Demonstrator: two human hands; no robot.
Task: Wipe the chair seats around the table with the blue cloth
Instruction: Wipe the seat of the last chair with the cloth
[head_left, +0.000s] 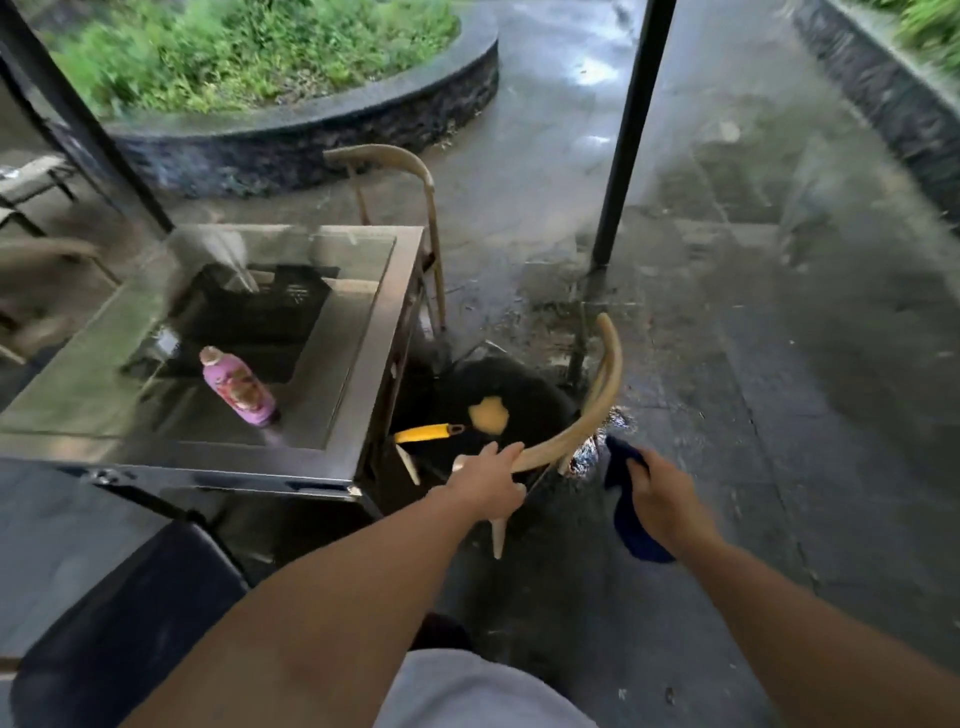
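Note:
A chair with a curved wooden backrest and a black seat stands at the right side of the glass-topped table. My left hand grips the near end of that backrest. My right hand holds the dark blue cloth just right of the chair, off the seat. On the seat lie a yellow-handled tool and a pale yellow patch. A second wooden chair stands at the table's far right corner. A dark seat is at the lower left.
A pink bottle stands on the glass top, and a black crate shows under it. A black post rises just beyond the chair. The stone floor is wet. A curved planter wall lies behind, with more chairs at the far left.

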